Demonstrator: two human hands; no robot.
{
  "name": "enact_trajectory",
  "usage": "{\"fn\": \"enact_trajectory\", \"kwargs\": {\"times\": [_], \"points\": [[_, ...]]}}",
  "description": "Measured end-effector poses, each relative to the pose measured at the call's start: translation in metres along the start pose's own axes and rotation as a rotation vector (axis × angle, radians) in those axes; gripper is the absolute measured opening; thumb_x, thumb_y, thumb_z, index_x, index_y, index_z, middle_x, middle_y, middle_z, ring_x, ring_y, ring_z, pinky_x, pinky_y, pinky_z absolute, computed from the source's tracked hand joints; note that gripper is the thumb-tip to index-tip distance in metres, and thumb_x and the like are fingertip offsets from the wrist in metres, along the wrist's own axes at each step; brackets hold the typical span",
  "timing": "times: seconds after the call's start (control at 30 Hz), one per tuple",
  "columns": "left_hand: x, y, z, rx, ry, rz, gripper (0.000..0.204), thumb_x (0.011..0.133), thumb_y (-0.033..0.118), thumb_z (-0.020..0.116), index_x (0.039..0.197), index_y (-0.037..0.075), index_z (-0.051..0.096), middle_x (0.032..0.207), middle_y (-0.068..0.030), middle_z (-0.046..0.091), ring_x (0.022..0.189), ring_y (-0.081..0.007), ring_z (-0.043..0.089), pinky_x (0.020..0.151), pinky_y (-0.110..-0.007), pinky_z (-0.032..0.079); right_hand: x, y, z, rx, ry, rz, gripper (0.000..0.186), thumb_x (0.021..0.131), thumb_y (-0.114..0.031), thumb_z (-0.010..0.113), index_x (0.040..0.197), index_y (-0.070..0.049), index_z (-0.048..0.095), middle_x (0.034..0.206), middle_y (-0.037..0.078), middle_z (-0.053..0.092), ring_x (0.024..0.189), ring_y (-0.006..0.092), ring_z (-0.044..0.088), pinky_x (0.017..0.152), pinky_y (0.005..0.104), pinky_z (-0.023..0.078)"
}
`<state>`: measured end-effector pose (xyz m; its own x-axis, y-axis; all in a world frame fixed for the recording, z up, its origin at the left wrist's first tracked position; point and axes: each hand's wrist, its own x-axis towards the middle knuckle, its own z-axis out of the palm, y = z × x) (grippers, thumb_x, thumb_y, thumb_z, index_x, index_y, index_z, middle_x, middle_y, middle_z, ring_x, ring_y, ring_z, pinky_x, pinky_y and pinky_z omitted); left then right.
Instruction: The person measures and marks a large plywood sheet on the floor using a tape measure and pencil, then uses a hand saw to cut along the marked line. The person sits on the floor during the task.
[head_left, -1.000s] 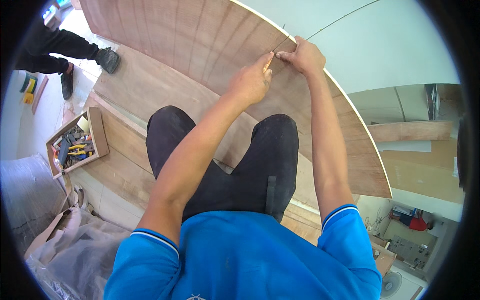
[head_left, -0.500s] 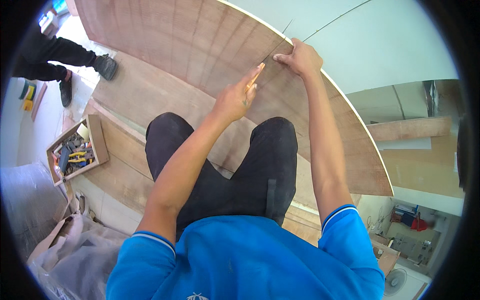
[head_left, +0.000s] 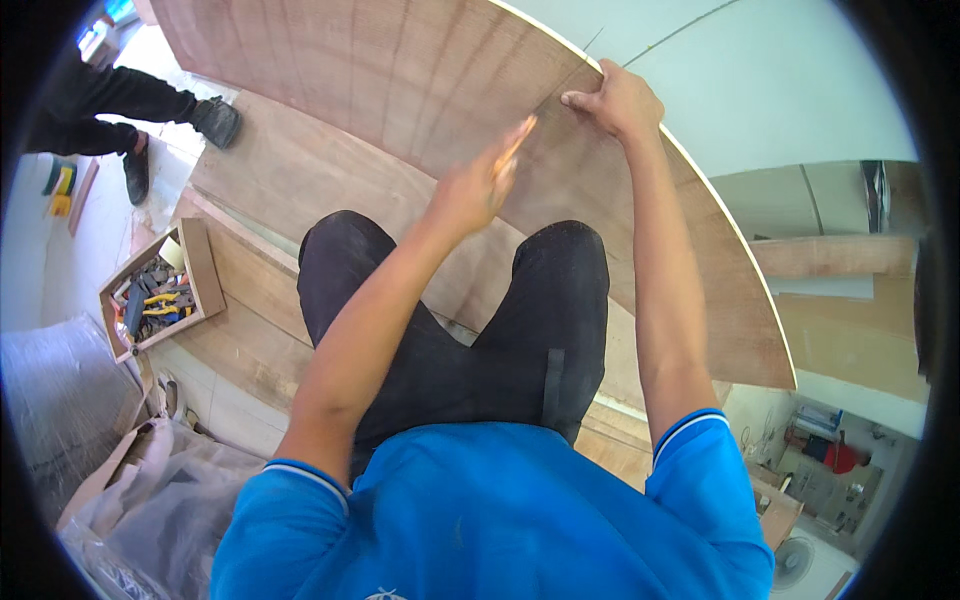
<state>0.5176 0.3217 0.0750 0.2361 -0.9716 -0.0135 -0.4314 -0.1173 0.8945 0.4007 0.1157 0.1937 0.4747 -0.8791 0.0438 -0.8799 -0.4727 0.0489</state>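
A large brown plywood board [head_left: 440, 60] with a pale curved edge stands tilted in front of my knees. My right hand [head_left: 622, 102] grips that edge, thumb on the near face and the other fingers hidden behind. My left hand [head_left: 470, 190], smeared by motion, is closed around a slim orange pencil [head_left: 515, 147]. The pencil points up toward the board, close to a dark line that runs to the edge near my right thumb. Whether its tip touches the board I cannot tell.
At the left, an open wooden box [head_left: 207, 265] holds pliers and other hand tools. Clear plastic sheeting [head_left: 190, 500] lies at the lower left. Another person's legs [head_left: 110, 95] stand at the upper left. More boards [head_left: 270, 340] lie beneath me; a fan [head_left: 793, 562] sits at the lower right.
My left hand has blurred with motion, still holding the pencil near the board. The view has shifted slightly, and my right hand keeps its grip on the edge.
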Motion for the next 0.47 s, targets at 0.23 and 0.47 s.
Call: {"fn": "enact_trajectory", "kwargs": {"times": [0.23, 0.47], "points": [[-0.121, 0.032, -0.032, -0.078, -0.041, 0.014, 0.063, 0.103, 0.02, 0.055, 0.162, 0.026, 0.035, 0.115, -0.0269, 0.07, 0.088, -0.0501, 0.068, 0.079, -0.055, 0.054, -0.003, 0.024, 0.019, 0.024, 0.023, 0.033, 0.059, 0.074, -0.059, 0.086, 0.106, -0.012, 0.069, 0.092, 0.006, 0.077, 0.096, 0.0283, 0.074, 0.077, 0.0461, 0.055], [-0.107, 0.024, -0.04, 0.072, -0.107, -0.075, 0.061, 0.102, 0.015, 0.059, 0.16, 0.017, 0.04, 0.139, -0.0214, 0.064, 0.116, -0.0434, 0.067, 0.096, -0.047, 0.055, -0.005, 0.005, 0.003, 0.024, -0.041, 0.062, 0.058, 0.074, -0.055, 0.086, 0.11, -0.012, 0.071, 0.099, 0.008, 0.078, 0.101, 0.029, 0.073, 0.081, 0.0471, 0.055]]}}
